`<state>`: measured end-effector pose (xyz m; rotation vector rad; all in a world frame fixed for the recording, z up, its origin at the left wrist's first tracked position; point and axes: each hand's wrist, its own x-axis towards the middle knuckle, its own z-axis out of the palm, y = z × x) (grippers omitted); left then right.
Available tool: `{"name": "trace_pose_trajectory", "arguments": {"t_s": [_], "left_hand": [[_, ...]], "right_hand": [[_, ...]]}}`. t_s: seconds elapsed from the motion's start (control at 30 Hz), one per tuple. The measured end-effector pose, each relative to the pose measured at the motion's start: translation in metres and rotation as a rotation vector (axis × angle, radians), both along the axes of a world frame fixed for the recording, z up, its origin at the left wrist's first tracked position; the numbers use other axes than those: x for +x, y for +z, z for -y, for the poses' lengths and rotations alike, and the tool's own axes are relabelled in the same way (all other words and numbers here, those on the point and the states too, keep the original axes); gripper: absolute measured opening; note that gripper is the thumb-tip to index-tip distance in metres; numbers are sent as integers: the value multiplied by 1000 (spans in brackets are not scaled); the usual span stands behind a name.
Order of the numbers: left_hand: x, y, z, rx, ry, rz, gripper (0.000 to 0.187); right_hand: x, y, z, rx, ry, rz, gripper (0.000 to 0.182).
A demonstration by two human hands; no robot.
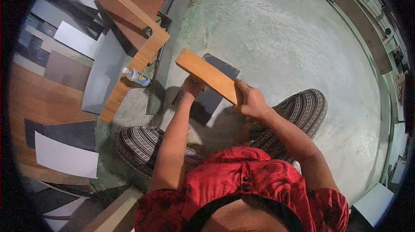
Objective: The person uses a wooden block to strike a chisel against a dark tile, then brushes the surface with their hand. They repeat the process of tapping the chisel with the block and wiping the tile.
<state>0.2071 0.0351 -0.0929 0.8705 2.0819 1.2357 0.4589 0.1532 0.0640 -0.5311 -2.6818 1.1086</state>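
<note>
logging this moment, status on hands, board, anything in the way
Right hand gripping board by right end; left hand at near side, grip hidden. Board over dark panel. Bottle off left, not in the way.
</note>
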Motion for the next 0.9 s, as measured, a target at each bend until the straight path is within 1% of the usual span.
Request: {"name": "trace_pose_trajectory", "arguments": {"t_s": [0.03, 0.07, 0.1, 0.13, 0.2, 0.23, 0.27, 0.3, 0.33, 0.4, 0.43, 0.47, 0.5, 0.53, 0.57, 0.6, 0.63, 0.67, 0.7, 0.73, 0.77, 0.8, 0.83, 0.87, 0.9], "left_hand": [[-6, -16, 1, -1, -1, 1, 48], [-13, -31, 4, 140, 33, 75, 51], [-14, -30, 5, 281, 68, 148, 54], [-15, -30, 7, 281, 71, 148, 54], [-14, -24, 8, 121, 2, -383, 48], [-22, -42, 8, 121, 2, -383, 48], [-29, -59, 6, 11, -34, -681, 46], [-30, -58, 5, -102, -71, -978, 44], [-30, -57, 5, -102, -71, -978, 44], [-26, -51, 6, -156, -177, -1151, 43], [-23, -46, 5, -156, -175, -1149, 43], [-19, -42, 5, -20, -61, -723, 44], [-16, -39, 5, 109, 48, -293, 45], [-9, -23, 5, 109, 50, -292, 45], [-3, -7, 7, 150, -23, -394, 43], [-1, -2, 8, 190, -96, -497, 42], [-6, -10, 6, 191, -98, -502, 42], [-11, -18, 3, 1, -65, -487, 40], [-17, -32, 1, -190, -32, -470, 39], [-20, -40, 1, -190, -34, -472, 39], [-22, -48, 1, -122, 3, -428, 39], [-23, -53, 1, -53, 42, -382, 39], [-16, -40, 3, -53, 47, -378, 39], [-5, -12, 5, 31, 17, -348, 38], [-1, -2, 8, 115, -12, -319, 38]], "right_hand": [[0, 0, -1, -7, -3, -41, 76], [-1, 0, 0, -8, -2, -41, 76], [-1, 0, 1, -9, -1, -83, 77], [-2, 0, 1, -10, 0, -126, 77], [-3, 4, 3, -7, 25, -99, 77], [-3, 5, 3, -3, 47, -71, 76], [-3, -1, 2, -3, 47, -71, 76], [-5, -6, 2, 40, 51, -20, 76], [-6, -11, 2, 83, 55, 30, 76], [-3, -6, 3, 54, 42, 4, 75], [-1, -2, 5, 25, 32, -19, 75], [-1, -1, 6, 26, 34, -17, 75], [-1, -1, 8, -8, 1, -84, 75], [-1, -1, 8, -42, -31, -152, 75], [-1, -3, 8, -42, -31, -151, 75], [-1, -5, 7, -30, -21, -87, 77], [-3, -6, 6, -17, -12, -27, 78], [-3, -6, 4, -16, -13, -29, 78], [-5, -6, 2, -20, 15, 77, 80], [-5, -6, 2, -25, 43, 183, 81], [-4, -8, 1, -24, 43, 183, 81], [-2, -9, 0, -5, 34, 100, 81], [0, -10, 1, 13, 27, 18, 80], [1, -9, 3, 12, 30, 21, 80], [0, -6, 7, 1, 8, -98, 80]]}}
